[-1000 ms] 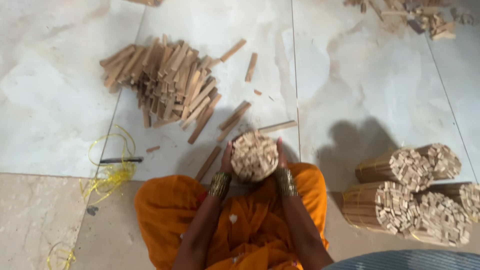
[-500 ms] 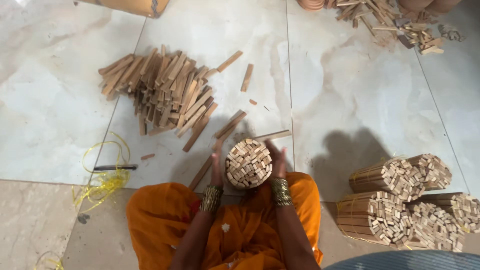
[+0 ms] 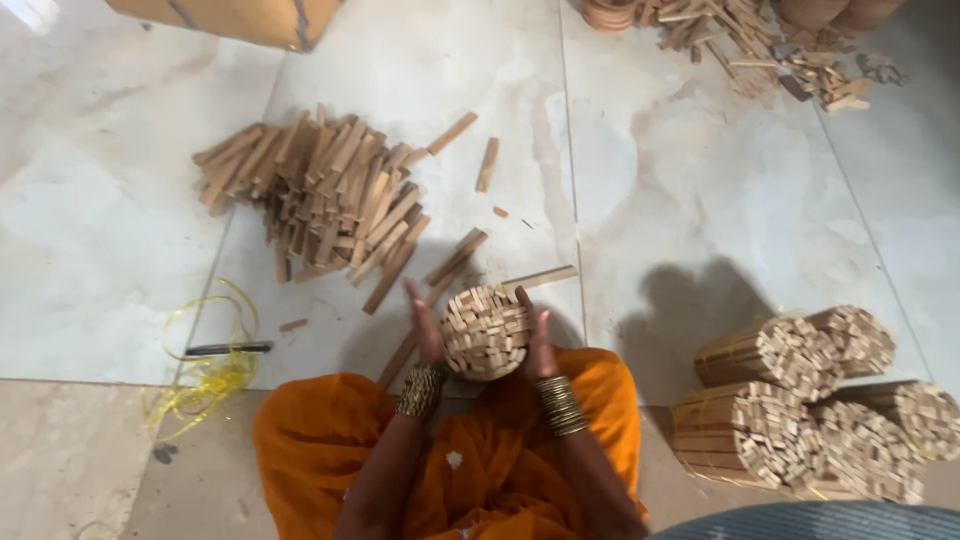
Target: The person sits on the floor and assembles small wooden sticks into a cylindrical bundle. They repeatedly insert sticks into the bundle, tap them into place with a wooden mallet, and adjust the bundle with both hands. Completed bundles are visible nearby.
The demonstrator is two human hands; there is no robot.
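Hands, left (image 3: 425, 325) and right (image 3: 538, 335), clasp a round bundle of short pale wooden sticks (image 3: 486, 332) upright above the orange-clad lap, seemingly squaring its ends. Loose wooden sticks (image 3: 320, 195) lie heaped at ten o'clock on the marble floor (image 3: 690, 200), tied finished bundles (image 3: 800, 400) at four o'clock, open floor between.

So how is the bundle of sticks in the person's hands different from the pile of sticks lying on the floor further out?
The round bundle is packed tight, stick ends facing the camera; the loose pile lies spread flat, sticks pointing various ways. The bundle is pressed between the left hand and right hand, above the lap; the pile rests untouched on the pale floor. The bundle looks more compact than the sprawling pile. Both are the same short, light wooden sticks.
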